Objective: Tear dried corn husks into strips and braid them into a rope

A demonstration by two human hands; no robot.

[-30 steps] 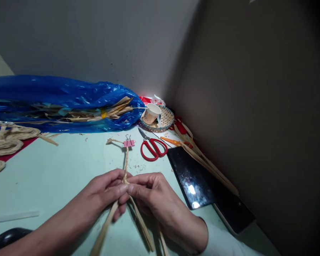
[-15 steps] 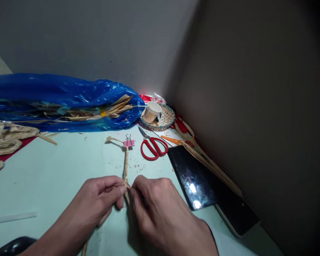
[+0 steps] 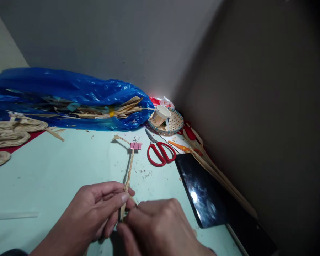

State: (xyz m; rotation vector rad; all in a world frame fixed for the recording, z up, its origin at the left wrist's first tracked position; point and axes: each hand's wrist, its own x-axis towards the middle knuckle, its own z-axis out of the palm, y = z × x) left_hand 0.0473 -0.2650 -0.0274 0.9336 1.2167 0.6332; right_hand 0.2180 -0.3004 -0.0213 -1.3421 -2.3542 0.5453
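Observation:
A thin braid of pale dried plant fibre [image 3: 130, 165] runs toward me from a pink binder clip [image 3: 136, 145], its frayed far end poking out to the left of the clip. My left hand [image 3: 104, 206] pinches the braid's near end between thumb and fingers. Loose flat strands [image 3: 123, 210] come out below that pinch. Close by on the right, my right hand [image 3: 160, 222] is closed on one strand, which stretches across from the braid; its fingertips are partly hidden behind the knuckles.
Red-handled scissors [image 3: 161, 153] lie right of the clip, near orange scissors [image 3: 180, 145]. A dark tablet [image 3: 200, 192] sits at the right, with long fibre strips [image 3: 224, 177] beside it. Behind are a blue plastic bag [image 3: 77, 80], a paper cup [image 3: 162, 112] and a woven basket [image 3: 177, 122]. Coiled braids [image 3: 8, 137] lie left.
My right hand has moved down toward me, drawing the strand away from the braid. My left hand keeps its pinch but has turned slightly. The whole view has shifted a little.

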